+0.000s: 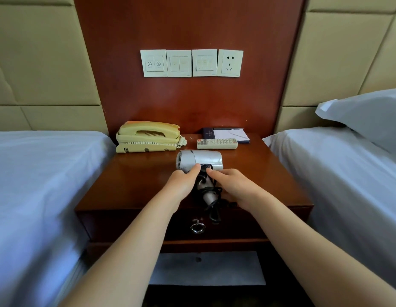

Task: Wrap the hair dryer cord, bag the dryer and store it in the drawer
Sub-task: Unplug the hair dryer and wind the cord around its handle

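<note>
**My Two Bare Arms and Grips**

I have two arms in the picture. My left arm is bare all the way, from the wrist to the bottom edge. My right arm is bare the same way. Both look smooth. Each arm looks thick near the bottom edge and gets thin at the wrist. My left grip is bare too, and I can see its thumb and the round bump below it. My right grip is bare, and I see its flat back and one long finger. The nails are too small to make out.
</note>
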### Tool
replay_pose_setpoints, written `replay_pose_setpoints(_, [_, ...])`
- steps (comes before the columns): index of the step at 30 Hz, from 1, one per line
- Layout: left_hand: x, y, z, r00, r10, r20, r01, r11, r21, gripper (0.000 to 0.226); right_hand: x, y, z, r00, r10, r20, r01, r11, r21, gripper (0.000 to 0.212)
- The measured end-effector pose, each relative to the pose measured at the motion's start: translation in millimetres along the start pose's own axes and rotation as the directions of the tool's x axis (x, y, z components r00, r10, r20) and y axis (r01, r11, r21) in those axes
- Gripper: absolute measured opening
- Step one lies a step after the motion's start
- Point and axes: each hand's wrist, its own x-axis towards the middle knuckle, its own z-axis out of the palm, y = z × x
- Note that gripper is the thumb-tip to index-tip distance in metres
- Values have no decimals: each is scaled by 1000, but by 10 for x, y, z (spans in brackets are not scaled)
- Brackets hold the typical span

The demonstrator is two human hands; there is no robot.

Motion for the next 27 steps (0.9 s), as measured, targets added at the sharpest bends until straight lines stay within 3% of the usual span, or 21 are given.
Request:
replay_pose_setpoints(3, [24,16,134,996,34,82,-28,997,-76,50,36,41,-147,999,22,-33,-22,1000,-14,42])
replay_pose_setpoints(6, [59,69,337,987,73,146,-58,993,-106,57,26,79,-330,996,39,-86,-41,999,-18,44])
replay_pose_setpoints(9, [98,139,594,973,124,196,-103,988,-113,44,-26,122,-535,988,21,-153,-20,1000,12,29])
replay_pose_setpoints(15, [111,279,1167,967,196,161,-179,978,-110,44,-32,266,-941,941,-34,-337,45,999,23,28])
replay_pose_setpoints(23, [221,420,1534,969,234,77,-226,968,-108,54,179,380,-1112,867,-112,-486,100,994,-49,49])
replay_pose_setpoints(27, [204,414,1539,973,220,66,-213,972,-95,56,197,381,-1119,839,-153,-522,92,986,-141,35])
